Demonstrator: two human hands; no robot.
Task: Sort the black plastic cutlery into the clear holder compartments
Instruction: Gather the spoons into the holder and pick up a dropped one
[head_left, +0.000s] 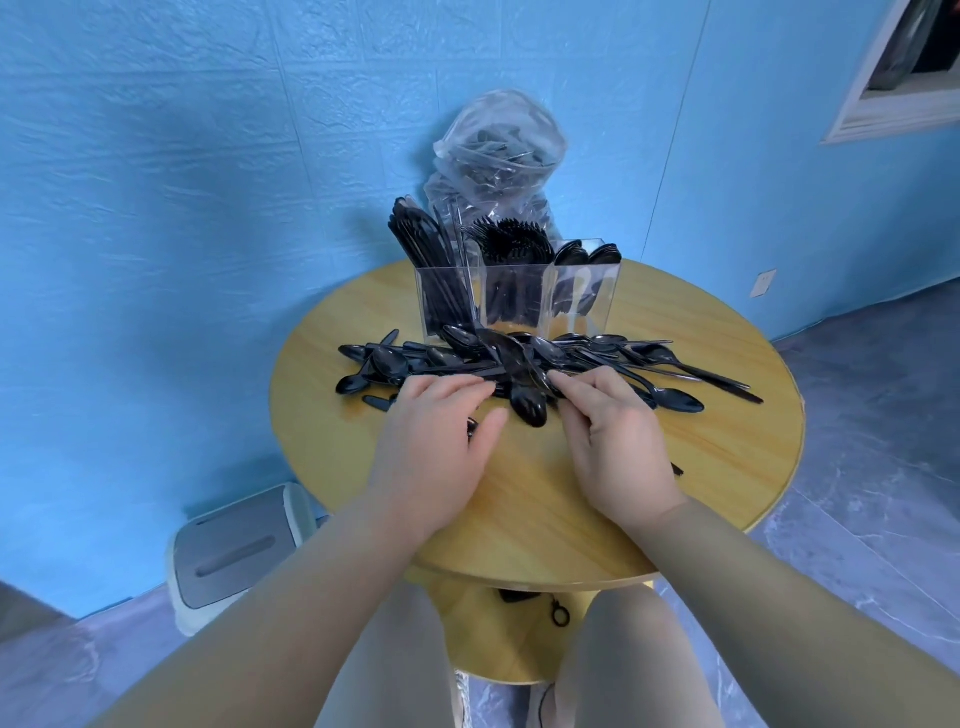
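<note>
A pile of black plastic cutlery (519, 358), mostly spoons, lies across the middle of the round wooden table (727, 457). Behind it stands the clear holder (519, 301) with three compartments: knives on the left, forks in the middle, spoons on the right. My left hand (431, 441) rests flat on the near edge of the pile, fingers straight and touching the cutlery. My right hand (618, 441) reaches into the pile, its fingers bent and pinching a spoon handle (545, 382). A large spoon bowl (527, 405) lies between both hands.
A clear plastic bag (498, 156) holding more black cutlery stands behind the holder against the blue wall. A grey and white bin (234, 551) sits on the floor at the left. The table's front half is bare wood.
</note>
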